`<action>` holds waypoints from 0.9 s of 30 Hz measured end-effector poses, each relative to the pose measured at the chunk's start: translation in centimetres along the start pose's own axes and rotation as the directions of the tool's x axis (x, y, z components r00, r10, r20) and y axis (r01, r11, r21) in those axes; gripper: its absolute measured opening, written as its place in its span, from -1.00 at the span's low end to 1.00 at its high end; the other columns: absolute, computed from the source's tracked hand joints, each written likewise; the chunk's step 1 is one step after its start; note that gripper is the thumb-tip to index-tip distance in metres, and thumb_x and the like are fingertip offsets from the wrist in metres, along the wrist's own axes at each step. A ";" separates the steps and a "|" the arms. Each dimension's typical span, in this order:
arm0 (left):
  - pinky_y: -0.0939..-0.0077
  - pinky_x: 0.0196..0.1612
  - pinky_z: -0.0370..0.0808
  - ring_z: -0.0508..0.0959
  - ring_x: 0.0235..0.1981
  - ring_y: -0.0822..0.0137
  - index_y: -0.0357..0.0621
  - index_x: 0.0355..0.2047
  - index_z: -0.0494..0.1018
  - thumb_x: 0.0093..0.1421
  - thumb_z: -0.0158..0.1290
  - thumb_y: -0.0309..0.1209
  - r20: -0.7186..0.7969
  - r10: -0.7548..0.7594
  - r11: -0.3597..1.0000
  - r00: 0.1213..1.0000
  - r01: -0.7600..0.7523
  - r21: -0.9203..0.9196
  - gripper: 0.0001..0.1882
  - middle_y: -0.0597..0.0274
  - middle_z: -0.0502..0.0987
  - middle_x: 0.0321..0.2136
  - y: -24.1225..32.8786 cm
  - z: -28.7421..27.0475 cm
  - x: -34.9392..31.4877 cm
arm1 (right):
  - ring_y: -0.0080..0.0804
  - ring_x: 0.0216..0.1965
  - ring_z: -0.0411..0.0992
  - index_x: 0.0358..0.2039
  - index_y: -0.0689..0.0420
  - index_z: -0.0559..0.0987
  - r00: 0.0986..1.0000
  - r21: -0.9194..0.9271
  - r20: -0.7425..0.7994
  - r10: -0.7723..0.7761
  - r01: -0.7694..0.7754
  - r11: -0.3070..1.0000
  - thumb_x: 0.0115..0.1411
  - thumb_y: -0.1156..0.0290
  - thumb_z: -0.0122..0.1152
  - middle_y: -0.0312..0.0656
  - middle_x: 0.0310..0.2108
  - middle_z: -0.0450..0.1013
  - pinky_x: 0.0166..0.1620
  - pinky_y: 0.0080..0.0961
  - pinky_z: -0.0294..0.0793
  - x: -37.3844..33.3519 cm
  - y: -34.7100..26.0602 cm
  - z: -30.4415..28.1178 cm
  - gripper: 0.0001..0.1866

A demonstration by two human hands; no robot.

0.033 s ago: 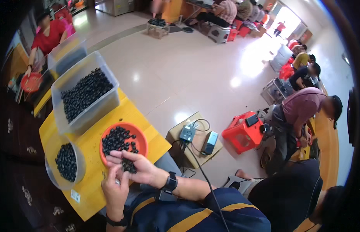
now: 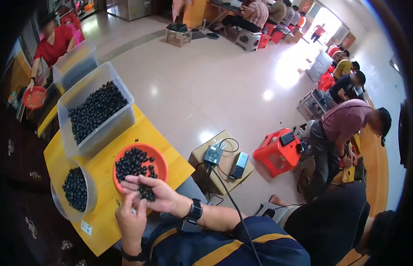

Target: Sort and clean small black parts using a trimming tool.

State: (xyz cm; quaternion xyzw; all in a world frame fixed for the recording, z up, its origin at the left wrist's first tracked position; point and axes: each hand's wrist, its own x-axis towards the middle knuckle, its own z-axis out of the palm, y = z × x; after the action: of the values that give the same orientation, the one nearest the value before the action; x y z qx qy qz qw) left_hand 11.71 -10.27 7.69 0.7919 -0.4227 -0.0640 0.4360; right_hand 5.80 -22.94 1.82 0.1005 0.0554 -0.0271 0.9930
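My right hand [image 2: 163,195] is cupped palm up at the near edge of an orange-red bowl [image 2: 162,165], with a dark strap on its wrist. In its palm lies a handful of small, black, glossy round pieces [image 2: 146,191]; their exact kind is unclear. My left hand [image 2: 132,218], wearing a ring, has its thumb and fingertips drawn together at that handful. What they pinch, if anything, is hidden. More black pieces [image 2: 130,161] fill the bowl's left side, and some of its floor shows on the right.
On the yellow table [image 2: 109,217] stand a large clear bin [image 2: 109,133] and a round clear tub [image 2: 92,195], both holding black pieces. A carton [image 2: 211,184] carries devices and a cable beside a red stool [image 2: 277,155]. People sit at right; a person in red [image 2: 53,44] works at left.
The whole view has shifted slightly. Both hands keep nearly the same pose, my left fingertips still at the handful in my right palm.
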 end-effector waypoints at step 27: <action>0.62 -0.60 0.13 0.22 -0.67 0.64 -0.23 -0.37 0.38 0.11 0.17 -0.60 -0.112 -0.122 0.956 0.986 0.086 -0.282 -0.83 0.44 0.28 -0.66 -0.9 -0.9 0.3 | -0.69 -0.57 0.30 -0.22 0.05 0.51 0.946 -0.386 -0.301 -0.120 -0.005 0.923 0.45 0.10 0.03 -0.41 -0.43 0.44 -0.61 -0.74 0.22 -0.5 0.0 2.4 -0.72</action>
State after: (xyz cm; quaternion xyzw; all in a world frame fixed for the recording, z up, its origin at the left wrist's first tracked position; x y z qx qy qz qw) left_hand 12.88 -9.71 7.70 0.7469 -0.3383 -0.0940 0.5646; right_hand 5.52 -23.40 4.20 -0.0932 0.2220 -0.0287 0.9702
